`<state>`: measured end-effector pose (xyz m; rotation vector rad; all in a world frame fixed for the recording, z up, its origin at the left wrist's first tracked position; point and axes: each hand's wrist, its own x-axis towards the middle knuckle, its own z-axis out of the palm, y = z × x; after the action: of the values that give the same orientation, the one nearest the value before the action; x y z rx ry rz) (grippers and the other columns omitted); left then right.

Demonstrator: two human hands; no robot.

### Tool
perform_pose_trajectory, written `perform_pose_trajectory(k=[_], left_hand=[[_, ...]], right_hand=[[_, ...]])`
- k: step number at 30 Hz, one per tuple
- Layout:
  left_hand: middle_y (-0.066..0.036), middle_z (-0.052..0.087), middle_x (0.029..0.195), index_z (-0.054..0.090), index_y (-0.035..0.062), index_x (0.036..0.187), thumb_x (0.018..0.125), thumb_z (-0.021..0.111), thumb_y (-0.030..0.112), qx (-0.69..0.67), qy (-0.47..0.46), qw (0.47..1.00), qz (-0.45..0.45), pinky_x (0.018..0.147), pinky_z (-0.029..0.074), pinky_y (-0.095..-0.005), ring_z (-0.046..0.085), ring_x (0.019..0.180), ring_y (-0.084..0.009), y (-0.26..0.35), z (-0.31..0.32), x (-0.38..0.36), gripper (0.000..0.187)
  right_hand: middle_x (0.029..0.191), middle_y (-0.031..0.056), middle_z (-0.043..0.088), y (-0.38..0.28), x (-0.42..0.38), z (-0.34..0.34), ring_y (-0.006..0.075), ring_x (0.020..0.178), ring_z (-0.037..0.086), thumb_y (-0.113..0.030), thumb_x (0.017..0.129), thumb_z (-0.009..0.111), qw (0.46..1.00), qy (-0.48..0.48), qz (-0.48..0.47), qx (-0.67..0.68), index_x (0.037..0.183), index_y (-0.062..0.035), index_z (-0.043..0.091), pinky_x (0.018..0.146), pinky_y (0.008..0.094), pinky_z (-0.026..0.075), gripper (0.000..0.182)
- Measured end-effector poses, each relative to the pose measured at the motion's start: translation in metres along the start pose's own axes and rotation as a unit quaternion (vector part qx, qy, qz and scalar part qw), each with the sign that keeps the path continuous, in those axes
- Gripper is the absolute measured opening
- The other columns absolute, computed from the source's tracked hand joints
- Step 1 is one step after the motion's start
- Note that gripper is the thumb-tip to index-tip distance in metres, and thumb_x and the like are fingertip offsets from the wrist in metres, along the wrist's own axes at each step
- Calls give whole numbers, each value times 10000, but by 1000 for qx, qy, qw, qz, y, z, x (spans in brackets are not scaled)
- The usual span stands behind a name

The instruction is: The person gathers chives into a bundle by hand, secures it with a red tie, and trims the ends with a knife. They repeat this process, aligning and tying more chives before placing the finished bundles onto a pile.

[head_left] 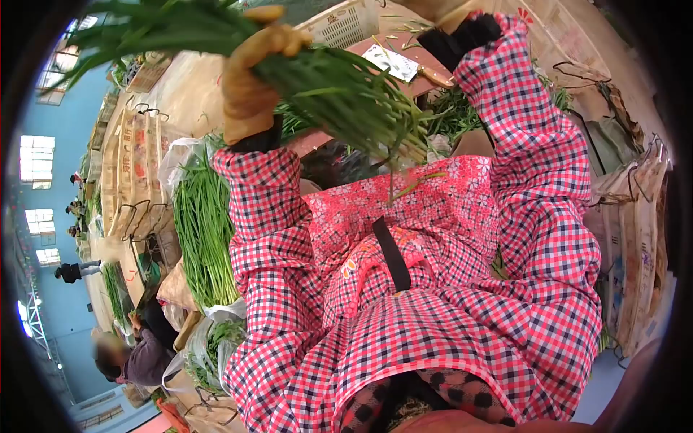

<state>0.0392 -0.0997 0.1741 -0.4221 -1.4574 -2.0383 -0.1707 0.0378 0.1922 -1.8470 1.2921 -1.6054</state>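
Note:
My left hand (249,86), in a tan glove, is closed around a thick bundle of long green stalks (339,86) and holds it up in front of me. The leafy ends fan out to the upper left and the cut ends point right, over my lap. My right hand (427,7) is at the top edge beyond a black cuff and is mostly cut off, so its grip is hidden. Both arms wear red checked sleeves, over a pink flowered apron (404,209).
A heap of green stalks (206,231) lies in a plastic bag to my left. Ahead are a reddish board (415,85) with a white paper (390,61), a white plastic basket (339,25) and loose greens (455,115). Stacked paper bags (639,216) stand right. A person (137,353) crouches lower left.

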Motion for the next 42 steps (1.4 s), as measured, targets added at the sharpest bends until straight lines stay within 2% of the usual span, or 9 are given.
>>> perform_pose_trajectory(k=[3,10,15,19,26,35,39,40,42], left_hand=[[40,509,769,509,-37,1303,900,622,136,-157,-67,982,79,853,474,-357,550,747,-126,6,-8,-29,453],[63,574,826,409,-39,1422,958,603,199,-261,-234,921,172,807,476,-272,615,831,-66,22,-38,-69,557],[24,623,868,413,-27,1419,966,617,220,-229,-278,916,179,851,512,-275,647,839,-87,43,-56,-94,555],[-17,689,898,486,23,1388,957,653,257,-231,-273,914,190,912,552,-305,701,822,-123,54,-67,-119,518],[-16,690,903,487,35,1393,960,654,264,-216,-284,912,203,905,553,-309,702,827,-123,62,-59,-135,518],[-14,693,909,488,51,1400,963,655,273,-188,-293,914,208,896,555,-313,704,834,-124,73,-53,-151,518],[-13,694,912,488,58,1403,964,656,277,-173,-295,917,206,893,556,-315,704,837,-125,77,-49,-157,518],[-13,694,913,488,60,1404,965,656,278,-171,-298,917,204,892,556,-315,705,838,-125,75,-47,-157,518],[-13,695,915,489,63,1405,965,656,280,-162,-298,918,206,890,556,-316,705,840,-125,78,-45,-160,518]], right_hand=[[1196,100,656,41,-27,15,149,1057,614,-332,924,673,985,-98,93,106,1321,-8,554,864,307,509,526],[1278,88,630,127,-118,117,125,1136,592,-429,933,671,891,-268,209,302,1396,-32,513,922,287,493,629],[1366,80,579,111,-171,162,117,1199,549,-449,935,682,827,-248,64,500,1454,-49,463,974,272,466,691],[1304,96,617,36,-167,188,131,1123,567,-284,935,718,854,-259,233,387,1486,-54,422,954,271,470,666],[943,106,690,18,-187,233,185,705,679,-66,771,842,737,-337,383,444,1376,-9,437,594,305,557,730],[955,102,685,15,-189,243,196,710,682,-82,757,849,696,-351,368,507,1332,-26,494,593,309,561,678],[1035,74,673,19,-207,266,161,864,658,-80,711,873,764,-361,223,487,1321,-69,521,682,315,561,704],[1130,86,660,0,-197,254,160,1004,621,-76,692,888,710,-423,330,455,1340,-47,503,863,328,535,755],[1164,104,655,-11,-212,267,169,1047,611,-78,686,896,782,-349,290,427,1347,-29,493,949,329,492,776]])
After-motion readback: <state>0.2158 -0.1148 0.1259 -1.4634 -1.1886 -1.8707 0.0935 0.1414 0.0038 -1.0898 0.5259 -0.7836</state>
